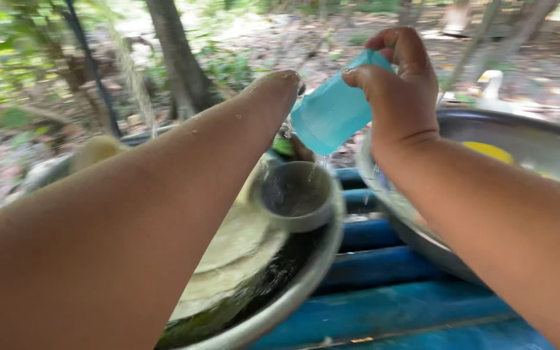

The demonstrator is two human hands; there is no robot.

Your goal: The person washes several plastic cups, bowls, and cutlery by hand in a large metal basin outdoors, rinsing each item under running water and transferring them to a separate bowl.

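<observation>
My right hand point(402, 84) grips a light blue plastic cup point(332, 113) and tips it mouth-down to the left, with water dripping from it. Under the cup, a small round metal bowl point(295, 194) sits tilted inside a large metal basin point(306, 279) of murky, soapy water. My left forearm reaches across the basin. The left hand point(279, 87) bends down past the wrist, so its fingers are mostly hidden behind it, close to the small bowl and a bit of something green point(284, 146).
A second large metal basin point(533, 139) with a yellow object point(489, 151) in it stands on the right. Both basins rest on a blue slatted surface point(390, 304). Beyond are tree trunks point(179, 58), leaf litter and a white duck point(491, 91).
</observation>
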